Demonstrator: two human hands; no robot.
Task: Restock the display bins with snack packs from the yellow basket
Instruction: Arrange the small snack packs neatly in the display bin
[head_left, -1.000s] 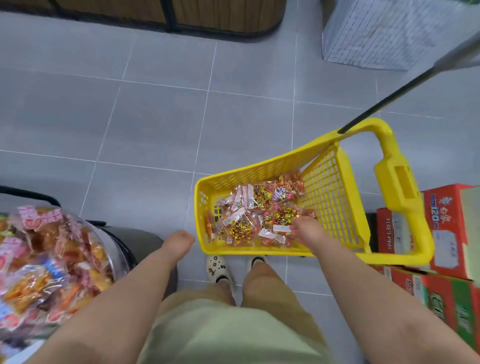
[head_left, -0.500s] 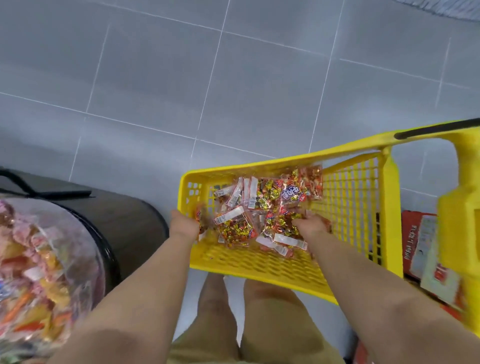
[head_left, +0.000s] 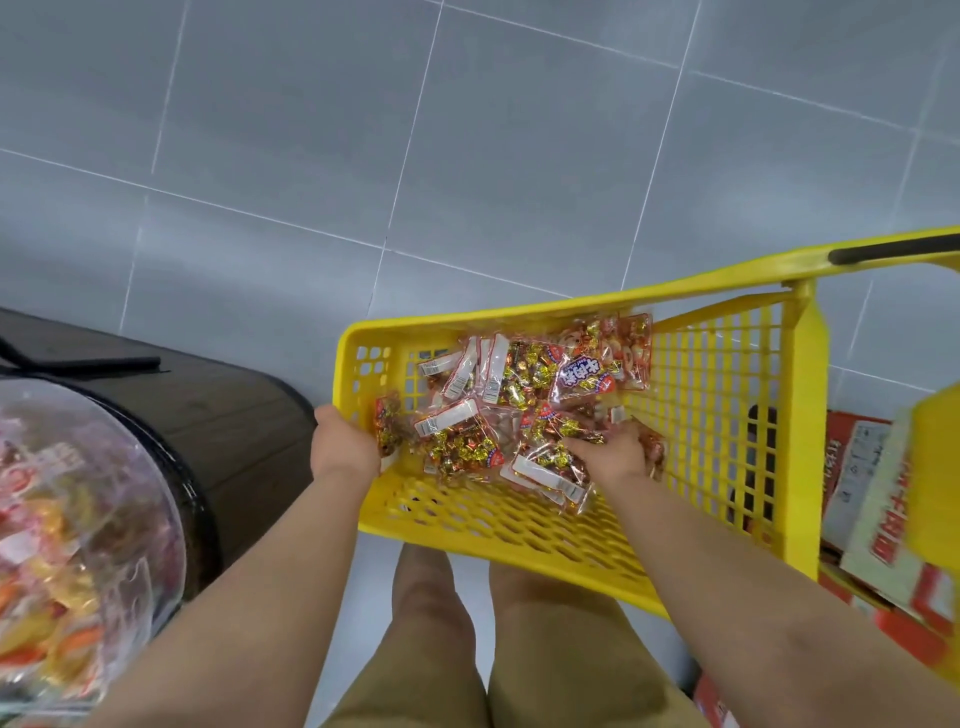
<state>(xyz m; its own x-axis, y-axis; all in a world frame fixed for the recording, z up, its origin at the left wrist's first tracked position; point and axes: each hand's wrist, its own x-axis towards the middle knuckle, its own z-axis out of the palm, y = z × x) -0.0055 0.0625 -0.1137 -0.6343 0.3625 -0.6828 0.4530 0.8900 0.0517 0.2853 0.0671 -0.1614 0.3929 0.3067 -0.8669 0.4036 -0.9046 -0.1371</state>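
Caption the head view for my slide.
Reaching into the yellow basket: left hand at its left wall, right hand among the snack packs; a snack-filled bin at left.

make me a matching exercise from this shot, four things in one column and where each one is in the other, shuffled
Things:
1. left hand
2. right hand
3. display bin
4. red cartons

Places:
a. just right of the yellow basket
b. down among the snack packs
c. far left of the view, clear-walled, full of mixed snacks
d. at the basket's left wall, fingers hidden

Pairs: 1-d, 2-b, 3-c, 4-a
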